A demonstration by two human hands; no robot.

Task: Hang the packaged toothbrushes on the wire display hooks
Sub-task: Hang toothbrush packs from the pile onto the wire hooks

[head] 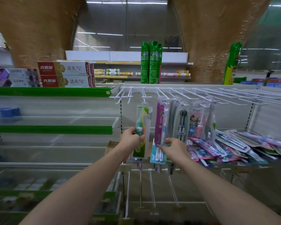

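Note:
My left hand (132, 138) grips a green-and-white toothbrush pack (141, 120) at its middle; the pack's top sits at the tip of a white wire hook (144, 96). My right hand (173, 147) pinches the lower edge of the pink toothbrush packs (159, 122) hanging on the hook beside it. Further right, a grey pack with dark brushes (182, 120) and a pink cartoon pack (195, 122) hang from other hooks. A loose pile of toothbrush packs (234, 148) lies on the shelf at the right.
A row of bare white wire hooks (230, 95) runs right along the top rail. Toothpaste boxes (65, 74) and green pouches (151, 64) stand on upper shelves. A lower row of bare hooks (151, 189) projects under the hands. Glass shelves with green edging (52, 129) are at left.

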